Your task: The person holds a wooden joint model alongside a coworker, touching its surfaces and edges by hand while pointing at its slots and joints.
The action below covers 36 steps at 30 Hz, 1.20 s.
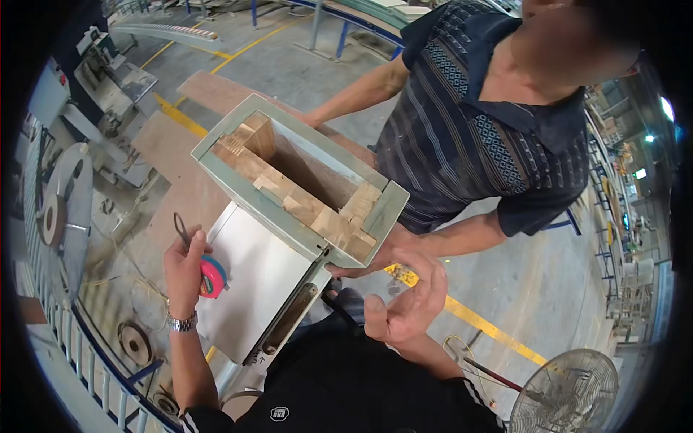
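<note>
My left hand is closed round a pink and blue tape measure, whose dark strap loop sticks up past the thumb. Before me a person holds up a long box-like frame with a pale grey-green rim; light wood blocks line its inside around a deep hollow. One of the person's hands supports its near right corner; the other is at the far side, partly hidden. My right hand is raised just below that corner, fingers loosely bent and apart, with nothing in it.
Beneath the frame lies a white panel beside a slotted metal edge. Brown boards extend behind it. A floor fan stands at lower right. Machinery and a blue-railed roller conveyor are on the left.
</note>
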Tool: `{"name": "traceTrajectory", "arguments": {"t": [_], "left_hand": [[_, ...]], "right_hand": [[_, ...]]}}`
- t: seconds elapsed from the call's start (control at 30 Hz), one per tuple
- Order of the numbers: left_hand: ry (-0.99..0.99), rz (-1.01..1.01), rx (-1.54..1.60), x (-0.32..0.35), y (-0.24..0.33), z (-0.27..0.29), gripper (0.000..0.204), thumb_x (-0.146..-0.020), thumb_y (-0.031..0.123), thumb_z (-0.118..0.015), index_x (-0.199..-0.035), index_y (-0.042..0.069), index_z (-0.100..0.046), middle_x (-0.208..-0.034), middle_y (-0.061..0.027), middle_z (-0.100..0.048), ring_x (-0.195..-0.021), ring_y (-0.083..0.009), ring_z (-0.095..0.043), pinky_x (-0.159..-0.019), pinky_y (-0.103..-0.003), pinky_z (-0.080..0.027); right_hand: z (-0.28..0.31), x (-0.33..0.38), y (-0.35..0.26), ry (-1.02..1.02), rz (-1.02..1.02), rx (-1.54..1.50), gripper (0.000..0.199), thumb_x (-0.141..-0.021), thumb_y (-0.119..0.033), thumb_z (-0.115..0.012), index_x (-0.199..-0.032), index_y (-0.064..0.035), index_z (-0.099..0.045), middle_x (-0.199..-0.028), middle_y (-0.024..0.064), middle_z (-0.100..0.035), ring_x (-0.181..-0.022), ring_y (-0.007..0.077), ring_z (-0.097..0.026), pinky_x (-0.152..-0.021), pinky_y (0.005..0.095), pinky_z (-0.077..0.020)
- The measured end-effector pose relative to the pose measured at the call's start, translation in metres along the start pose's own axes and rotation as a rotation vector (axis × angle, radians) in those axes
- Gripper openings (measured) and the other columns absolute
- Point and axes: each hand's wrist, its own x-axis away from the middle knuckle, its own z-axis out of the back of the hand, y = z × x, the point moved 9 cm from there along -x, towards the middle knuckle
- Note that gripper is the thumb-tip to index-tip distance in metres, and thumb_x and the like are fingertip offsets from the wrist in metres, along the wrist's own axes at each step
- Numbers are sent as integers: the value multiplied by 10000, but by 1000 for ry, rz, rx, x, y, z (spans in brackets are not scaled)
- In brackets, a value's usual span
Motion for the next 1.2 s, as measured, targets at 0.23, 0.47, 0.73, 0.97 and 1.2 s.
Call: {"name": "traceTrajectory", "arguments": {"t": [0.23,0.47,0.73,0.97,1.2], "left_hand": [[-62,-109,-89,2,17,-18,414,-1015,308,-733,-1175,-73,-731,-824,-49,-710,-734,-104,-637,-673,-279,-511],[12,-111,-83,3,12,-17,389,-994,306,-753,-1132,-58,-748,-787,-49,-703,-682,-101,-623,-641,-275,-499],[32,-100,-103,-6,17,-13,394,-999,308,-744,-1138,-60,-752,-796,-59,-710,-709,-107,-637,-655,-284,-508],[55,-128,-144,-14,26,-14,419,-982,321,-758,-1133,-70,-756,-794,-59,-707,-705,-113,-628,-655,-291,-501],[146,-141,-168,-16,32,-9,448,-947,358,-776,-1081,-70,-770,-766,-73,-704,-690,-147,-630,-664,-334,-504]], "right_hand": [[-6,-40,9,-142,-402,-308,198,-994,-75,-651,-1130,69,-671,-954,171,-735,-840,236,-694,-818,327,-552],[-46,-22,71,-390,-1178,-985,123,-975,-89,-673,-929,22,-700,-834,92,-741,-746,132,-691,-717,268,-522],[-70,-13,69,-487,-1289,-1148,153,-991,-121,-676,-982,30,-698,-836,119,-739,-723,169,-694,-711,295,-559],[-101,-21,77,-529,-1346,-1103,341,-1046,-276,-628,-868,4,-707,-784,110,-726,-682,191,-690,-666,313,-573],[-147,-61,110,-567,-1241,-1028,376,-1027,-285,-642,-780,-9,-709,-736,109,-711,-656,179,-667,-651,305,-527]]}}
